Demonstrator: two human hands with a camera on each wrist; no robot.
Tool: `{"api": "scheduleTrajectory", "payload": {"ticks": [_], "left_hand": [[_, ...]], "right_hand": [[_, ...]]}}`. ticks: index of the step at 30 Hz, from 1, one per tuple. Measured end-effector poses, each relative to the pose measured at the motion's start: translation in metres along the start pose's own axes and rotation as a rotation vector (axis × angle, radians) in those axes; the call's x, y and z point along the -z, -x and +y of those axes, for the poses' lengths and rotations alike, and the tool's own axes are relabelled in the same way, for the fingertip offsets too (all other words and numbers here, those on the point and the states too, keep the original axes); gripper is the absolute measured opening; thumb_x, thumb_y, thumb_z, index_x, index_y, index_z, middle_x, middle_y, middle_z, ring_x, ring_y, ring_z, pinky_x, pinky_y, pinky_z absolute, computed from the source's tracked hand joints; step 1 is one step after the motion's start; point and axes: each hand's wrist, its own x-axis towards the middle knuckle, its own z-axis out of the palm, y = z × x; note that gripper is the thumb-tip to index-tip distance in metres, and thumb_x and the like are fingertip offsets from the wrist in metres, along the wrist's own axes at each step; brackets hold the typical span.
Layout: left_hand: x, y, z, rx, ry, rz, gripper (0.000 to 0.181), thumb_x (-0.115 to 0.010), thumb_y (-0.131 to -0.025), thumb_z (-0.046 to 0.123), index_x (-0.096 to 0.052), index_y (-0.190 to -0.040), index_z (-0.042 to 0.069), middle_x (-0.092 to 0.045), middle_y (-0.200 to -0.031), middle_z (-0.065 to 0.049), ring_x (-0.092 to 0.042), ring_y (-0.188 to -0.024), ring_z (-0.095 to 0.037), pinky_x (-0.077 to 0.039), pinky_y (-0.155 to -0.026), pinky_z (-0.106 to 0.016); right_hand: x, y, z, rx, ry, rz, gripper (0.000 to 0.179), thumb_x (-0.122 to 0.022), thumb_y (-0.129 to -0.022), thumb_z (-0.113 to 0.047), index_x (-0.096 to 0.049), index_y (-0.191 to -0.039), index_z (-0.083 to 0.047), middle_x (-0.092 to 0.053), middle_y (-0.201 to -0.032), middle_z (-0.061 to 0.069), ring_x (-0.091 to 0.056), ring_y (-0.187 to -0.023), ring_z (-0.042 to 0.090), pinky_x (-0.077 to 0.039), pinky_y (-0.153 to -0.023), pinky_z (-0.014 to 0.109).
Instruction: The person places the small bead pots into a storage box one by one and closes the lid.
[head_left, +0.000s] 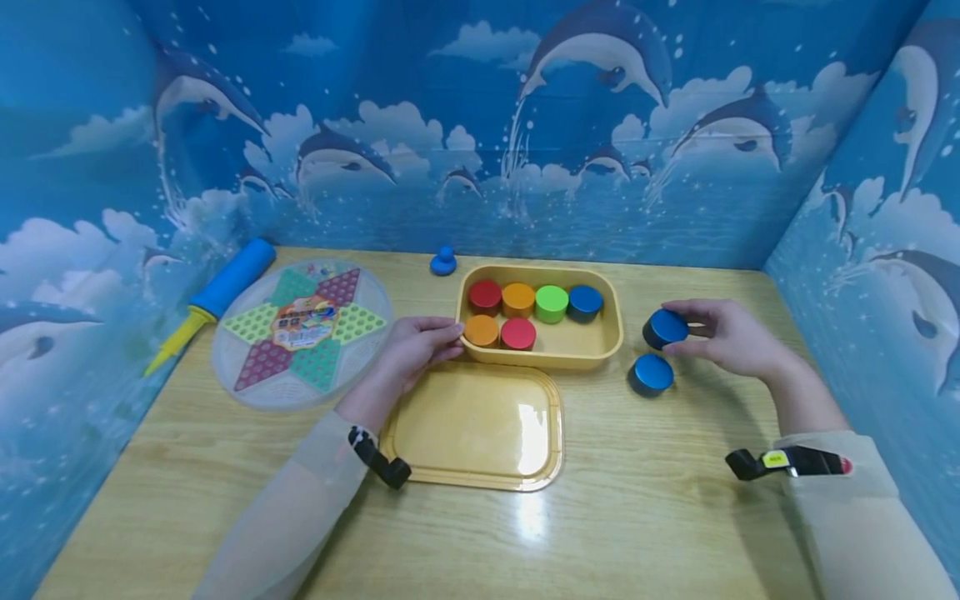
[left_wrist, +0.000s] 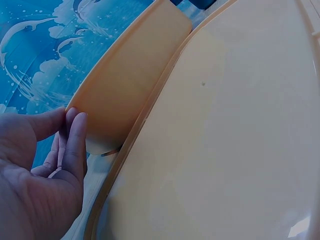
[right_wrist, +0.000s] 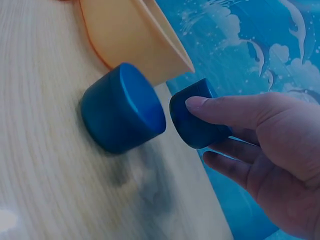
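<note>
Head view: I find my left hand (head_left: 416, 348) pinching the left end of the yellow container (head_left: 562, 359), which stands on the wooden table (head_left: 637, 508). Its rear row runs, left to right, red cylinder (head_left: 485, 297), orange cylinder (head_left: 518, 301), green cylinder (head_left: 551, 304), dark blue cylinder (head_left: 585, 304); ahead of these, at left, sit a second orange cylinder (head_left: 482, 332) and a pinkish-red cylinder (head_left: 518, 335). My right hand (head_left: 723, 335) grips a blue cylinder (head_left: 664, 331), tilted, right of the container. A matching cylinder (head_left: 651, 375) stands just nearer to me. The yellow lid (head_left: 472, 425) lies flat just in front of the container. At left I note a round star-patterned game board (head_left: 345, 312), with a blue-and-yellow pump (head_left: 232, 277) beside it; a small blue knobbed piece (head_left: 443, 264) sits near the back wall.

Left wrist view: I record thumb and fingertips close together on the container's rim; the lid fills much of the right side.

Right wrist view: my thumb presses the gripped cylinder's side, the fingers partly hidden behind. The matching cylinder stands upright beside it. Whether the gripped piece touches the table, I cannot tell.
</note>
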Motion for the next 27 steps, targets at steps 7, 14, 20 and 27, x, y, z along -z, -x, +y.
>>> {"api": "scheduleTrajectory", "payload": {"ticks": [7,14,20,27], "left_hand": [[0.000,0.000,-0.001,0.000,-0.008,0.002,0.034,-0.075,-0.101,0.011,-0.069,-0.134,0.002,-0.070,-0.124,-0.015,-0.074,-0.104,-0.025,-0.065,-0.087,-0.030],[0.000,0.000,-0.001,0.000,-0.004,0.000,0.033,-0.074,-0.102,0.012,-0.069,-0.133,0.003,-0.070,-0.123,-0.015,-0.074,-0.104,-0.025,-0.065,-0.087,-0.030],[0.000,0.000,0.000,-0.001,-0.003,0.004,0.034,-0.075,-0.101,0.012,-0.068,-0.134,0.002,-0.070,-0.123,-0.016,-0.074,-0.104,-0.025,-0.065,-0.087,-0.030],[0.000,0.000,0.001,0.002,-0.016,0.008,0.035,-0.075,-0.101,0.012,-0.068,-0.134,0.003,-0.070,-0.122,-0.016,-0.074,-0.104,-0.026,-0.065,-0.087,-0.030]], "right_hand": [[0.000,-0.004,-0.018,-0.025,-0.012,0.031,0.067,-0.084,-0.094,-0.018,-0.054,-0.151,0.001,-0.057,-0.149,0.024,-0.057,-0.133,0.043,-0.054,-0.098,0.016],[-0.001,-0.010,-0.041,0.005,-0.001,0.046,0.067,-0.085,-0.094,-0.017,-0.055,-0.151,0.000,-0.058,-0.148,0.021,-0.058,-0.133,0.040,-0.054,-0.108,0.038],[-0.005,-0.018,-0.062,0.028,-0.002,0.019,0.069,-0.086,-0.092,-0.015,-0.055,-0.152,-0.001,-0.057,-0.149,0.021,-0.057,-0.134,0.040,-0.051,-0.110,0.053],[-0.016,-0.032,-0.076,0.094,-0.008,-0.016,0.067,-0.087,-0.091,-0.014,-0.057,-0.149,0.000,-0.059,-0.148,0.018,-0.059,-0.132,0.036,-0.053,-0.109,0.053]]}}
